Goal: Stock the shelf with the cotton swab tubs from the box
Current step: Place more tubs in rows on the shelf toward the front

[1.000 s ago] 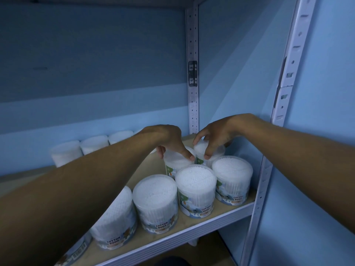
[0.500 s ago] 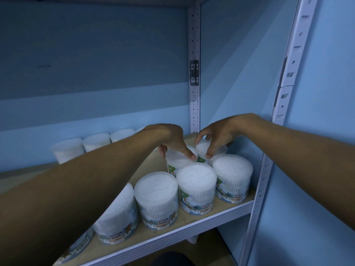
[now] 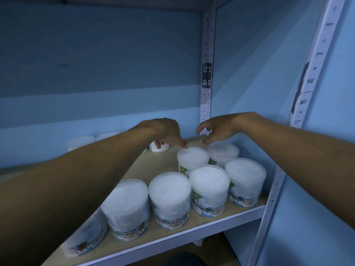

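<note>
Writing: front-row tubs read "COTTON BUDS" on a picture label, green and blue print; smaller text unreadable.
Left hand [image 3: 165, 132]: fingers loosely spread, pointing down, holding nothing; one fingertip [image 3: 184, 145] touches the rear rim of the left second-row tub [image 3: 192, 159].
Right hand [image 3: 217, 129]: fingers loosely curled, gripping nothing; fingertips just over the back edge of the right second-row tub [image 3: 222, 153], contact unclear.
Second row: these two tubs stand upright, side by side, touching or nearly so, right behind the front row.
Front row: four tubs in full view, lids up, along the shelf [image 3: 153, 244] front edge; a fifth tub [image 3: 86, 237] at far left is half hidden under the left forearm.
Back row: about three white lids by the blue wall [image 3: 96, 73], blurred, partly behind the left arm; count uncertain.
Tub count: seven clear, roughly ten in all.
Frame: white perforated uprights, rear post [image 3: 207, 73] and front post [image 3: 311, 73], at the right end of the shelf.
</note>
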`<action>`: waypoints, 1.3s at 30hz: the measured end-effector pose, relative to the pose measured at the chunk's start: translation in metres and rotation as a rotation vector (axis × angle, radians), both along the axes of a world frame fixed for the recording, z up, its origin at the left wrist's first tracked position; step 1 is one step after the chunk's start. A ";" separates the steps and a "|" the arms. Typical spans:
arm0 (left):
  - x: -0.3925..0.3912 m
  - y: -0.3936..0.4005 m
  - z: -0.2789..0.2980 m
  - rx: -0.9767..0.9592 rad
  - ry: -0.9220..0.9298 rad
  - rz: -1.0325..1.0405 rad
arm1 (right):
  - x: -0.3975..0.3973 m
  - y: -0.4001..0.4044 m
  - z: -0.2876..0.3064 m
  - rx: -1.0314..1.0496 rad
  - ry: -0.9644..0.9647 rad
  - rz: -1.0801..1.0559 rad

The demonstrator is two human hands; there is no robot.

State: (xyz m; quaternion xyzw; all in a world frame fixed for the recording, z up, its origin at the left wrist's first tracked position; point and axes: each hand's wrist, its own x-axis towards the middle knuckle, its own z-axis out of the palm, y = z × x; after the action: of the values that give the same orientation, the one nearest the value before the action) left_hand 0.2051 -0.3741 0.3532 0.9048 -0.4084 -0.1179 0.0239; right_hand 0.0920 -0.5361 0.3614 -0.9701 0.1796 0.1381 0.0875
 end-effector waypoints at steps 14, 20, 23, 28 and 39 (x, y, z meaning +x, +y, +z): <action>0.072 0.066 0.002 0.041 -0.107 0.067 | 0.084 0.055 -0.006 -0.071 -0.035 0.102; 0.106 0.074 -0.008 -0.027 -0.137 0.046 | 0.127 0.066 -0.023 -0.150 -0.083 0.095; 0.122 0.071 -0.011 -0.110 -0.128 0.042 | 0.146 0.065 -0.029 -0.168 -0.096 0.072; 0.147 0.062 -0.024 -0.127 -0.153 0.041 | 0.172 0.066 -0.038 -0.178 -0.111 0.035; 0.177 0.043 -0.052 -0.058 -0.188 0.008 | 0.210 0.067 -0.057 -0.193 -0.112 0.124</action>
State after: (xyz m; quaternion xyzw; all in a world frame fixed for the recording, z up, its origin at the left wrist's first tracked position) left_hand 0.3826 -0.3310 0.3015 0.9125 -0.4083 -0.0206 0.0122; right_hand 0.3015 -0.4691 0.3044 -0.9894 0.1264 0.0709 -0.0052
